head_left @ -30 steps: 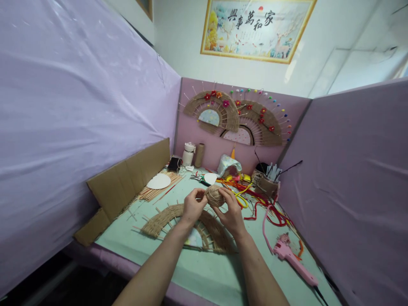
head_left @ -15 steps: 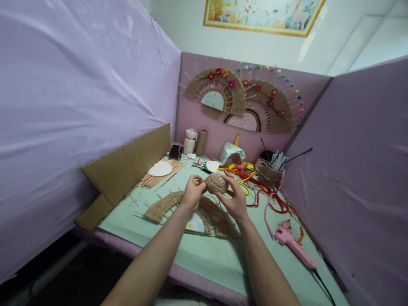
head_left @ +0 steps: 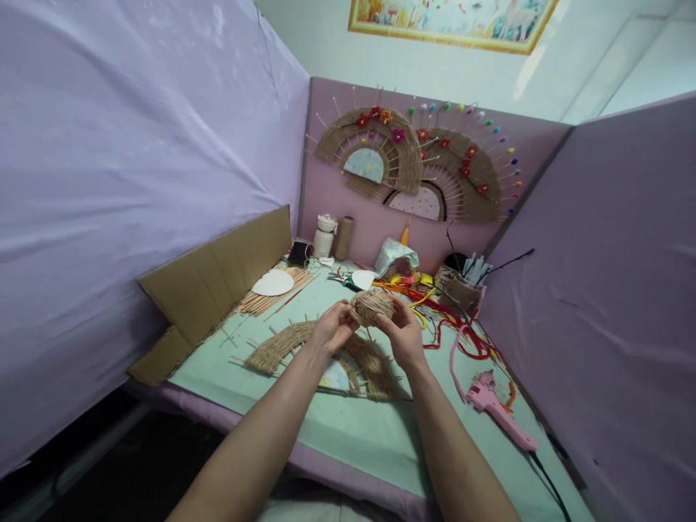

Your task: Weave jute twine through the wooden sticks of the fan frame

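Note:
A ball of brown twine is held up between my two hands above the table. My right hand wraps its right side, thumb across the front. At the left edge of the ball, my left hand closes its fingertips on the twine; whether it grips the ball itself or a loose strand is hard to see. Below my hands lies a half-round twine weaving on thin sticks, with a pale patterned half-disc at its centre. My hands and forearms hide part of the weaving.
A pink glue gun with a black cord lies at right. Behind are pipe cleaners, pliers, wooden sticks, a white bottle and a pot. Cardboard stands at left; finished weavings hang on the back panel.
The ball of twine has turned in my hands. My right thumb has moved from beneath it onto its front, and my left fingers have shifted against its left side. The view has tilted slightly.

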Tool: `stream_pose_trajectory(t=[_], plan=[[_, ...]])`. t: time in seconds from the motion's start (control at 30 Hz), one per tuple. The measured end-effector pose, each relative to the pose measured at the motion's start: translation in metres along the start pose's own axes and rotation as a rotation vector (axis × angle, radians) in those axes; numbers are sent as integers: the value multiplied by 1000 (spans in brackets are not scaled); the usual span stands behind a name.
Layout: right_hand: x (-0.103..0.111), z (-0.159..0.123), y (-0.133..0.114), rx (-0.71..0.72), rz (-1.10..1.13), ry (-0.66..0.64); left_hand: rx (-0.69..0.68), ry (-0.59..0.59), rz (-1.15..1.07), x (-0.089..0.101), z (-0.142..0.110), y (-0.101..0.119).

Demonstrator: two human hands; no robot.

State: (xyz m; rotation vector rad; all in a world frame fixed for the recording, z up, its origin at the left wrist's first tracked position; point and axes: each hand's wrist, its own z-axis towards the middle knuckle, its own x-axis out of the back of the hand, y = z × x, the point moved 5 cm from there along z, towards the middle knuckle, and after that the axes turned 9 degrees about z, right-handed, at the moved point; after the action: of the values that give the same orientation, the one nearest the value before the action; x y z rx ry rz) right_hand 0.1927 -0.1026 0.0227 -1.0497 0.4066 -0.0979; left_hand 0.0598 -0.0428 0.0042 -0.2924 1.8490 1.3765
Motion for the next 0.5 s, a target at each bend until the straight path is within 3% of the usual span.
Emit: stream_pose_trajectory(t=[0.27, 0.4, 0.5], plan=[[-3, 1, 10, -219, 265, 58, 11, -91, -69, -9, -4, 5], [0, 5, 17, -233, 293, 12, 15, -99, -130, -10, -4, 5], [14, 11, 25, -237, 275, 75, -17, -71, -172, -7, -2, 6]])
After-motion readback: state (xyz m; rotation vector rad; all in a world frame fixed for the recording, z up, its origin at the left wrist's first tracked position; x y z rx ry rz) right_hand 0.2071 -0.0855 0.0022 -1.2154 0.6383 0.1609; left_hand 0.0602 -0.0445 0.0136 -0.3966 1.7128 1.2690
